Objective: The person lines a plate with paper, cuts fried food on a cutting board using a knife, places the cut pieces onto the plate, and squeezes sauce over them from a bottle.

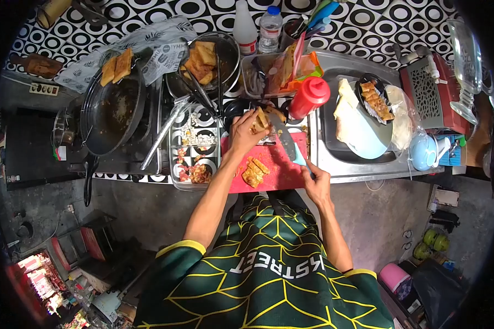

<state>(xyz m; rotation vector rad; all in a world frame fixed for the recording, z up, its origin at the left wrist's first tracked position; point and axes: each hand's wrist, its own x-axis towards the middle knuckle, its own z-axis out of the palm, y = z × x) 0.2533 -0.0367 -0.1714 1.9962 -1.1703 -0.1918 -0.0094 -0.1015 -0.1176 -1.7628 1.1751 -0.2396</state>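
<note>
My left hand [246, 131] is closed on a piece of browned, folded pastry [259, 122] over a black plate [236, 108] at the back of the red cutting board [236, 178]. My right hand [316, 183] grips the light-blue handle of a knife [286, 141], whose dark blade points up and left, its tip near the pastry. Cut pieces of golden pastry [254, 172] lie at the front of the board. Part of the black plate is hidden under my left hand.
Left of the board stands a clear divided container [203, 186] with chopped food. Further left are a strainer bowl [230, 46] of fried pastries and a frying pan [140, 109]. A red squeeze bottle [311, 97] stands behind the knife; a plated pastry [376, 101] is over the sink [357, 174].
</note>
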